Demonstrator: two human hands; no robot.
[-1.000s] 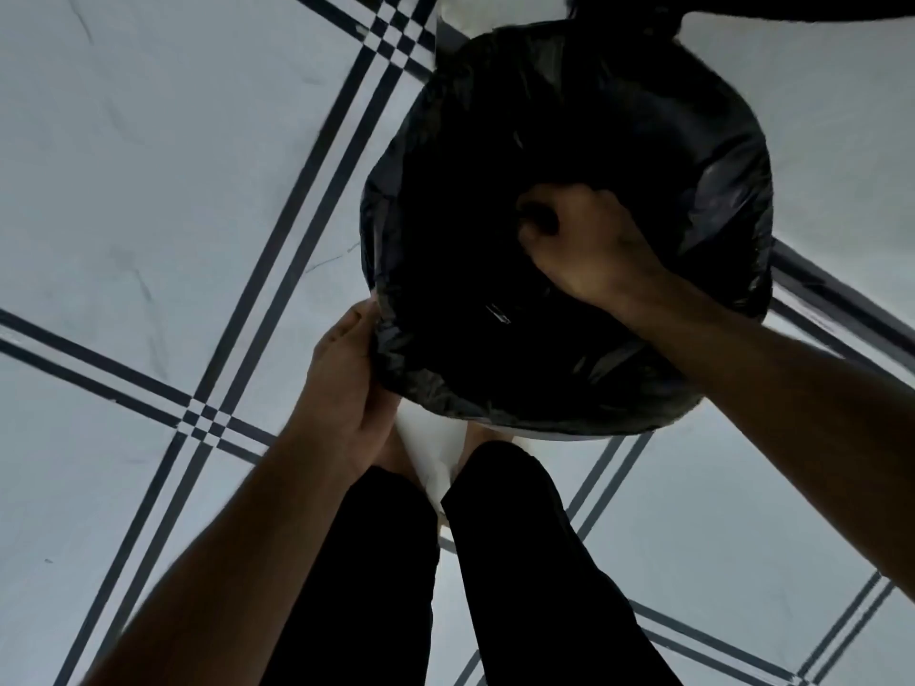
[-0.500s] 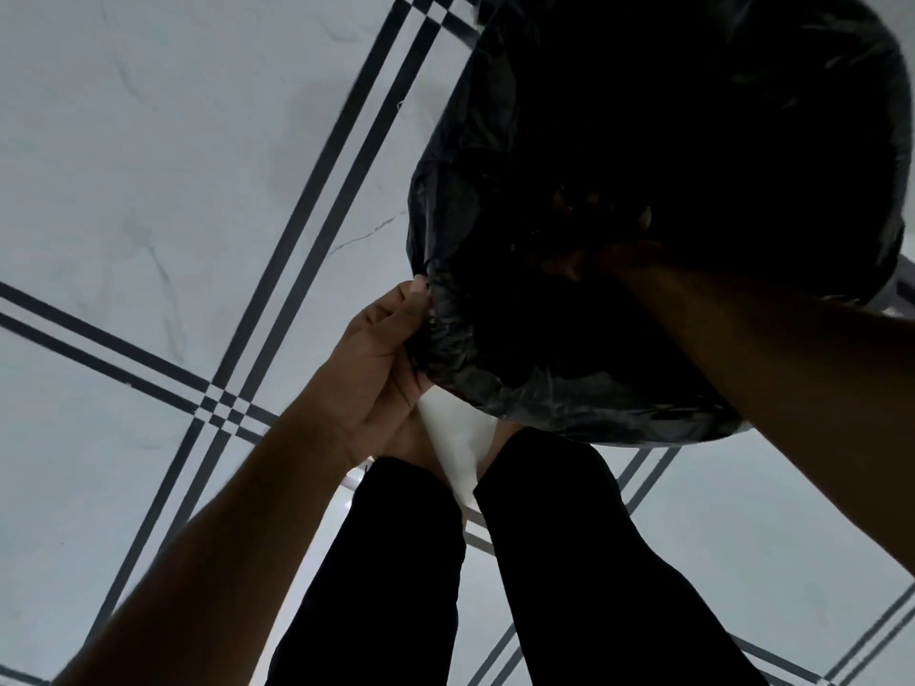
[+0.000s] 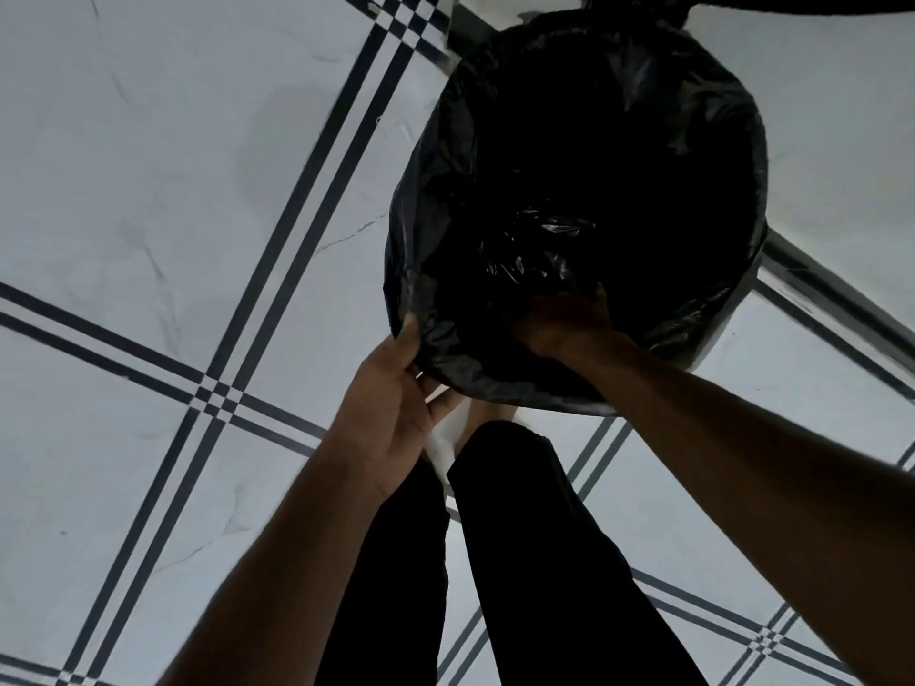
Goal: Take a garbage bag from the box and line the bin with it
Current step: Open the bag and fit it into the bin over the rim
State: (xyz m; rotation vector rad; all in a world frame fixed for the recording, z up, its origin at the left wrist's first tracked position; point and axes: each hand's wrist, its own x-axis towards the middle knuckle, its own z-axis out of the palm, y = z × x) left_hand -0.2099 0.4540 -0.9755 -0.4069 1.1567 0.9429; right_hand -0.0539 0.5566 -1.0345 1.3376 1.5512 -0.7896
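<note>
The black garbage bag (image 3: 643,141) occupies the upper right of the frame, its mouth spread open over the bin and folded outward around the rim. The left hand (image 3: 391,413) pinches the bag's lower-left edge between thumb and fingers. The right hand (image 3: 564,324) reaches inside the bag at the near edge; its grip cannot be determined. White tiled floor (image 3: 148,190) surrounds the bin.

There is one view only, from the camera on my head. It looks steeply down past my forearms and legs at the tiled floor (image 3: 148,190), close above the bag-lined bin (image 3: 713,334) in front of me. Its wide angle bends the floor lines.
</note>
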